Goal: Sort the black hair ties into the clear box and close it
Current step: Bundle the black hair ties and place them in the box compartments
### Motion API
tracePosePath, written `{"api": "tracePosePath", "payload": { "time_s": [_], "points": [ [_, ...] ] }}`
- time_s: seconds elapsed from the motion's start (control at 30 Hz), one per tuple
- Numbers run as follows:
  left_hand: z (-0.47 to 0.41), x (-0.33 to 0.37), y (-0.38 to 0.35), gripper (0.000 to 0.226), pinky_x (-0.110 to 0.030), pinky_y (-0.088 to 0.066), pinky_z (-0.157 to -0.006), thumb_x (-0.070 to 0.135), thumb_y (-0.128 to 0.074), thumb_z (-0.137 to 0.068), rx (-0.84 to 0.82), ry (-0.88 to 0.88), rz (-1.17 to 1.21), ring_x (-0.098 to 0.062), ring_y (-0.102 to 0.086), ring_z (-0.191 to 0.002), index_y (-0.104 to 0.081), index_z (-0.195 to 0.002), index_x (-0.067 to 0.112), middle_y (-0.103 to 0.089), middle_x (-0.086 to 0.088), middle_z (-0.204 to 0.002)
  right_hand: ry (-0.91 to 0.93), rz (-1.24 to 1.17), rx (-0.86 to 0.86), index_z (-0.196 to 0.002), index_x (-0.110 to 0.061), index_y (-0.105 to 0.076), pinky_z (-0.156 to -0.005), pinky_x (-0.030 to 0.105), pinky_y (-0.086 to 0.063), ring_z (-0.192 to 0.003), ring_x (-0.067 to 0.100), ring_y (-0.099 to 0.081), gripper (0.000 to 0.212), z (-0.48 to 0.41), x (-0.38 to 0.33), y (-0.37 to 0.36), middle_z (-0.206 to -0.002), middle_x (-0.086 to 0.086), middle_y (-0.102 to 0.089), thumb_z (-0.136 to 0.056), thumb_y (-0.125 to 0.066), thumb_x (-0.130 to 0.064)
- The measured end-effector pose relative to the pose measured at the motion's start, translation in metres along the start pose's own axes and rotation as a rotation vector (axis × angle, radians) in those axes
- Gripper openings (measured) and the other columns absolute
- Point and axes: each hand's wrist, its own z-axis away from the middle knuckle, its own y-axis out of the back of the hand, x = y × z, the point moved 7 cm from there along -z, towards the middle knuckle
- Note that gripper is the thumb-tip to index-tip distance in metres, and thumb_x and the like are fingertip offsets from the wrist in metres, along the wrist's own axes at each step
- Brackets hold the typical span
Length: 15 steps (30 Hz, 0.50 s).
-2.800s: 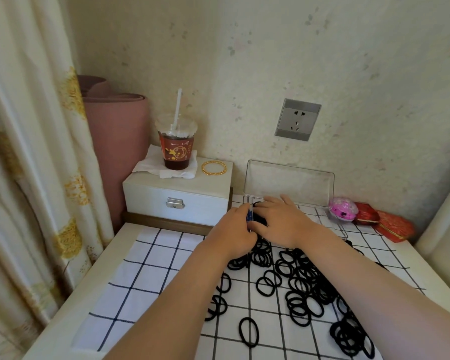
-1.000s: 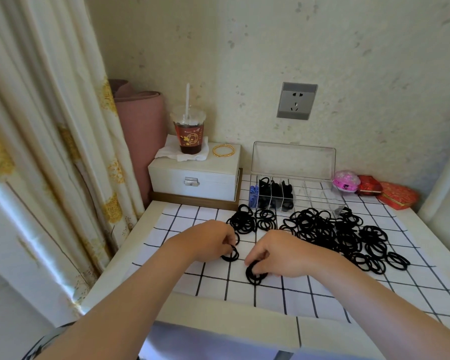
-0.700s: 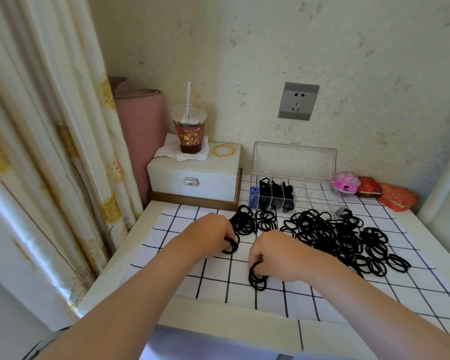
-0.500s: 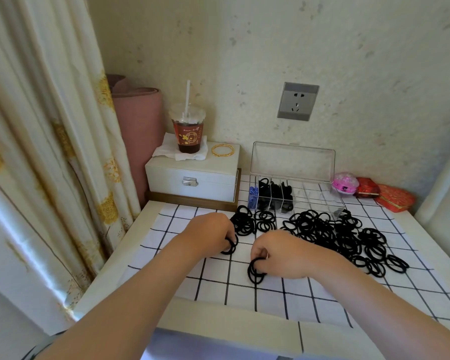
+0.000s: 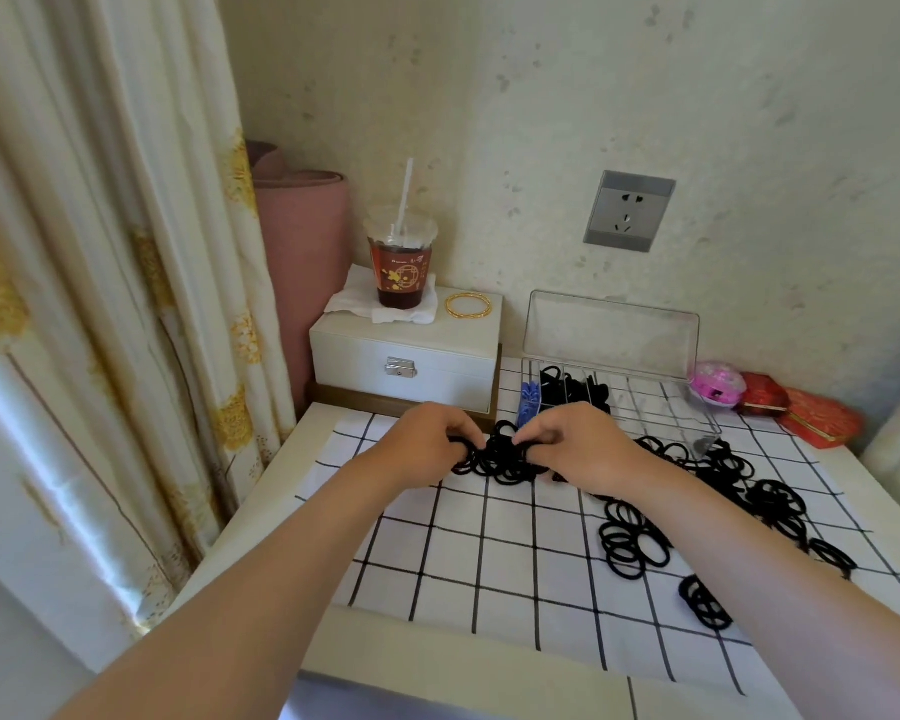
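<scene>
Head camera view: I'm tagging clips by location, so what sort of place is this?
Most likely a bedroom or dressing corner at home. A white jewellery box has a gold bangle on top, a floral curtain hangs at the left, and black hair ties are strewn over a checked cloth.

- A cream curtain (image 5: 100, 304) with gold flowers hung on my left, with a pink rolled mat (image 5: 302, 241) standing behind it.
- A white jewellery box (image 5: 437, 337) with a silver latch (image 5: 400, 367) sat at the back left of the tabletop (image 5: 437, 662).
- On the box stood a drink cup (image 5: 400, 262) with a straw (image 5: 404, 194), on a napkin (image 5: 349, 304), with gold bangles (image 5: 467, 306) just beside it.
- A grey socket (image 5: 628, 211) was set in the wall.
- A pink round case (image 5: 717, 384) and two red pouches (image 5: 822, 423) lay at the back right.
- A grid-lined white cloth (image 5: 515, 553) covered the tabletop.
</scene>
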Motion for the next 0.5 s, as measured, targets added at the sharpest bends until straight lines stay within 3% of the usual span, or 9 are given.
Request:
{"api": "tracePosePath", "payload": {
  "time_s": [0.1, 0.17, 0.3, 0.4, 0.5],
  "points": [
    [-0.005, -0.001, -0.001, 0.028, -0.009, -0.046, -0.074, 0.000, -0.062, -0.088, 0.073, 0.037, 0.120, -0.004, -0.062, -0.088, -0.077, -0.093, 0.024, -0.070, 0.009, -0.096, -0.063, 0.082, -0.042, -0.133, -0.015, -0.060, -0.066, 0.023, -0.058, -0.065, 0.016, -0.071, 0.044, -0.011, 0.007, -0.013, -0.102, 0.007, -0.073, -0.090, -0.068, -0.011],
    [-0.009, 0.000, -0.004, 0.028, -0.015, -0.049, -0.082, 0.002, -0.064, -0.087, 0.107, 0.057, 0.136, -0.004, -0.061, -0.090, -0.076, -0.101, 0.022, -0.069, 0.007, -0.099, -0.103, 0.170, -0.062, -0.122, -0.009, -0.067, -0.073, 0.032, -0.059, -0.065, 0.020, -0.072, 0.036, -0.015, 0.011, -0.019, -0.089, 0.012, -0.075, -0.087, -0.071, -0.018],
    [-0.016, 0.003, -0.019, 0.036, -0.020, -0.044, -0.085, 0.016, -0.071, -0.086, 0.011, 0.082, -0.067, -0.008, -0.058, -0.099, -0.069, -0.121, 0.024, -0.067, 0.004, -0.118, -0.081, 0.337, -0.005, -0.094, -0.022, -0.077, -0.061, 0.022, -0.051, -0.074, 0.014, -0.067, 0.013, -0.012, 0.009, -0.018, -0.079, -0.002, -0.073, -0.082, -0.072, -0.025],
    [-0.016, 0.008, -0.022, 0.027, -0.026, -0.051, -0.087, 0.019, -0.071, -0.087, -0.010, 0.080, -0.182, -0.014, -0.062, -0.102, -0.073, -0.113, 0.025, -0.068, 0.003, -0.117, -0.102, 0.268, -0.004, -0.081, -0.022, -0.077, -0.071, 0.027, -0.058, -0.077, 0.014, -0.070, 0.004, -0.009, 0.011, -0.016, -0.081, -0.002, -0.074, -0.082, -0.074, -0.019],
    [-0.012, 0.015, -0.021, 0.011, -0.032, -0.055, -0.084, 0.023, -0.071, -0.087, 0.002, 0.063, -0.184, -0.017, -0.064, -0.095, -0.075, -0.097, 0.023, -0.070, 0.000, -0.104, -0.098, 0.278, -0.032, -0.078, -0.018, -0.076, -0.070, 0.028, -0.058, -0.076, 0.018, -0.072, 0.005, -0.004, 0.013, -0.014, -0.080, 0.003, -0.075, -0.082, -0.073, -0.018]
  ]
}}
